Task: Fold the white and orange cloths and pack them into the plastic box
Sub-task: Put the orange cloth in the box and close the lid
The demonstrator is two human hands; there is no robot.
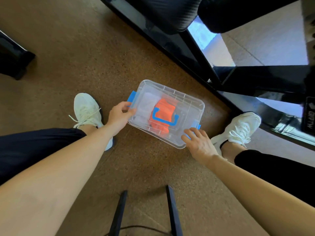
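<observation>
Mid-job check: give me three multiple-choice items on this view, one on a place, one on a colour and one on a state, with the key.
1. Where does the plastic box stand?
A. on a table
B. on the floor, between the left shoe and the right shoe
C. on a chair seat

2. What colour is the handle on the lid?
A. blue
B. red
C. black

3. What state is the box in?
A. lid off, empty
B. lid on, empty
C. lid on, white cloth and orange cloth inside

Key:
1 B: brown floor shows all round the box, with a shoe on either side.
2 A: the handle is the same blue as the end latches.
3 C: both cloths show through the clear lid.
</observation>
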